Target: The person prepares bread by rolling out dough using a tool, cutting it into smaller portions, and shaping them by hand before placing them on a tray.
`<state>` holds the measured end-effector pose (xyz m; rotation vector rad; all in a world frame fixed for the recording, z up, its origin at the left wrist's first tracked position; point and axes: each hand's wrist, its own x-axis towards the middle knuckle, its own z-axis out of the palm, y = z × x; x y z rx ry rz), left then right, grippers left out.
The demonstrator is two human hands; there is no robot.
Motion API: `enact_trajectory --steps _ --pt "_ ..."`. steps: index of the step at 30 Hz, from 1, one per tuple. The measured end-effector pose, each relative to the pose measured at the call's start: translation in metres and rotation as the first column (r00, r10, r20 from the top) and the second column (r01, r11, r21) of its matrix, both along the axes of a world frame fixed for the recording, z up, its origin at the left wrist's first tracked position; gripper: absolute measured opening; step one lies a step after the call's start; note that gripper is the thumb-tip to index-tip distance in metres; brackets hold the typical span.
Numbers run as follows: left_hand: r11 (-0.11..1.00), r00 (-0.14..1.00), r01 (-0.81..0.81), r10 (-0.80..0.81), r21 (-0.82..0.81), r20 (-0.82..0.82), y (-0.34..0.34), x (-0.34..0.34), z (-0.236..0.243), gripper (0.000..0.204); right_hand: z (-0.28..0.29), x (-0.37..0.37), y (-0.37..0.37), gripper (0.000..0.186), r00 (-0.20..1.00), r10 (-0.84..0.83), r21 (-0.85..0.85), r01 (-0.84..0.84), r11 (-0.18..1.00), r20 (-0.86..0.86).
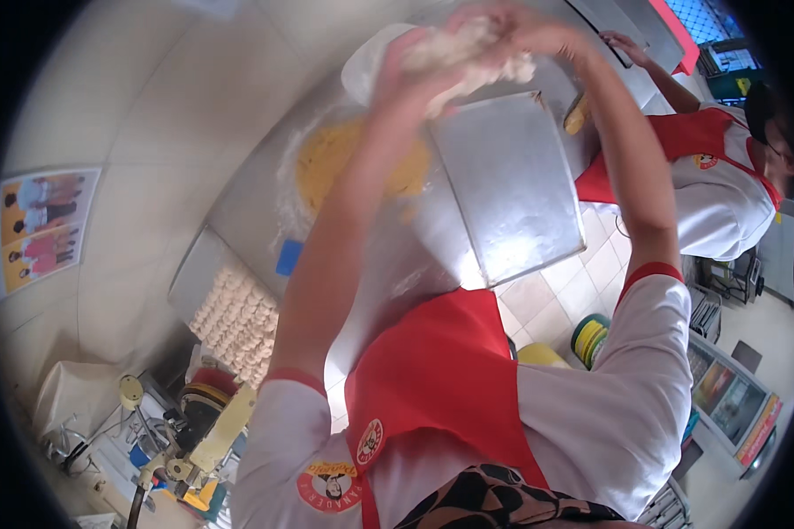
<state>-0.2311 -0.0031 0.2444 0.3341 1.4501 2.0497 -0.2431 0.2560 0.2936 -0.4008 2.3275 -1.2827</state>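
Observation:
At the far side of the steel table, a lumpy mass of pale dough [468, 62] is lifted between my two hands. My left hand [401, 75], smeared by motion, grips its left side. My right hand [543, 33] curls over the right side with bent fingers. Below the dough lies a flat metal tray [507, 167] with a bare surface. Beneath my left forearm spreads a yellow, crumbly layer [326, 163], partly hidden by the arm. Something white and rounded [362, 75], perhaps a bowl, shows just behind my left hand.
A blue scraper [288, 257] lies by my left forearm. Rows of shaped dough pieces [234, 322] fill a tray at left, near a cream-coloured machine [216, 432]. On the right, a co-worker [715, 176] in a red apron stands close, beside a brown elongated object [577, 115].

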Motion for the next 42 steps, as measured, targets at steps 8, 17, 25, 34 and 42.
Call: enact_trajectory --steps 8,17,25,34,42 --pt "0.768 0.878 -0.045 -0.275 -0.639 -0.392 0.088 -0.017 -0.123 0.098 -0.111 -0.003 0.161 0.07 0.808 -0.188 0.57 0.538 0.621 -0.558" --pt "0.569 0.911 0.413 -0.247 -0.711 0.331 -0.206 0.259 -0.231 0.043 -0.328 0.252 0.035 0.088 0.555 -0.579 0.516 0.818 0.253 -0.597" --pt "0.73 0.94 0.339 -0.239 -0.593 0.244 -0.301 0.351 -0.234 0.041 -0.314 0.243 -0.007 0.092 0.576 -0.566 0.45 0.816 0.363 -0.589" --pt "0.713 0.968 0.162 0.02 -0.682 0.251 -0.435 0.46 -0.255 0.035 -0.329 0.344 -0.246 0.069 0.83 -0.331 0.633 0.557 0.537 -0.449" --pt "0.607 0.983 0.079 0.083 -0.79 0.162 -0.535 0.523 -0.313 0.032 -0.289 0.234 -0.27 0.038 0.832 -0.332 0.529 0.543 0.651 -0.446"
